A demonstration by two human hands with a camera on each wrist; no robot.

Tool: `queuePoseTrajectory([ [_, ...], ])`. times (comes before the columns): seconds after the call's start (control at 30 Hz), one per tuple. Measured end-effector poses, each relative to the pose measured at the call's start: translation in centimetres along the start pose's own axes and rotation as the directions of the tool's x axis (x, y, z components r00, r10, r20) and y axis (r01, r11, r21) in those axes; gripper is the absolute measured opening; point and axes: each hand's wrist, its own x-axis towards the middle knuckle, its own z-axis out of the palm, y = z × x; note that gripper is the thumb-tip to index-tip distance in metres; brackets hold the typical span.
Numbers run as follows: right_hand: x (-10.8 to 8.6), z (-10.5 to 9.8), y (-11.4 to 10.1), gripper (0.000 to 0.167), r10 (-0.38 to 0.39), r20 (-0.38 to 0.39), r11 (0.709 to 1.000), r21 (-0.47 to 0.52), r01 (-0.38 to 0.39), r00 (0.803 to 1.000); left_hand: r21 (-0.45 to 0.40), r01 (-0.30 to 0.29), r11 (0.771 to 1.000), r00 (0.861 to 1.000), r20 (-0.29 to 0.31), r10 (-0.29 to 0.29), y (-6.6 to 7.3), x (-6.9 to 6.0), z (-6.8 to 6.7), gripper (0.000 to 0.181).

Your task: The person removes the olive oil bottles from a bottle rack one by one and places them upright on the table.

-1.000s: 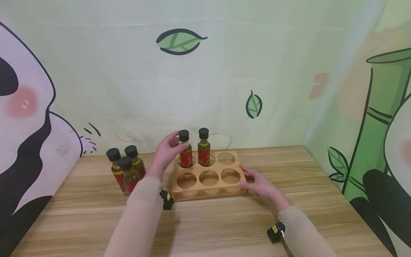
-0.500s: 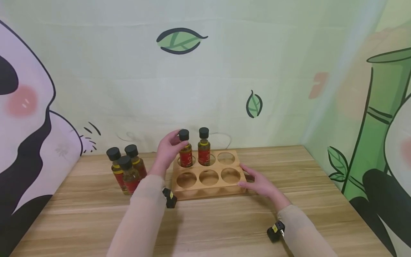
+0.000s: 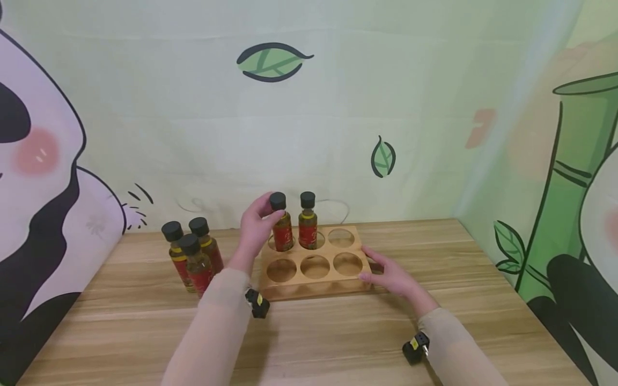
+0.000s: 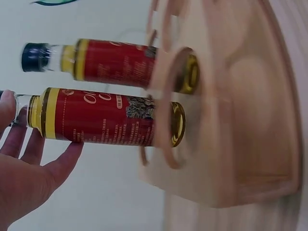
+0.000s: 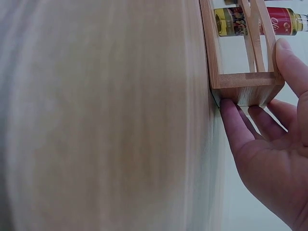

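"On the left of the desk (image 3: 328,338)?"
"Three bottles (image 3: 198,268), close together."
"And next?"
"The left hand (image 3: 256,225), fingers gripping a bottle (image 3: 282,237) near its top, its base inside the rack (image 3: 314,290), far left."
"Further right?"
"Another bottle (image 3: 308,230) in the rack's far middle; then the right hand (image 3: 393,277), fingers gripping the rack's right end."

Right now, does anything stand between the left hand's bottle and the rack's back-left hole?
Nothing visible does. The left hand holds the bottle near its cap, and its lower end appears to be inside the wooden rack there. The neighbouring bottle stands to the right, mid back row, apart from it.
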Motion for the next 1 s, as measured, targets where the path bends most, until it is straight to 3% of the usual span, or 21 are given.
queuePoseTrajectory([
  [0.2,0.1,0.1,0.0,0.083,0.009,0.006,0.999,0.037,-0.009,1.000,0.016,-0.115,0.993,0.993,0.003,0.115,1.8,0.1,-0.3,0.044],
  [0.37,0.2,0.1,-0.1,0.082,-0.001,0.008,0.999,0.037,0.001,1.000,0.012,-0.160,0.987,0.987,0.000,0.160,3.0,-0.1,-0.5,0.042],
  [1.0,0.2,0.1,0.2,0.081,-0.008,0.006,1.000,0.018,0.008,1.000,0.003,-0.163,0.987,0.987,0.001,0.163,6.0,-3.1,-1.9,0.044],
])
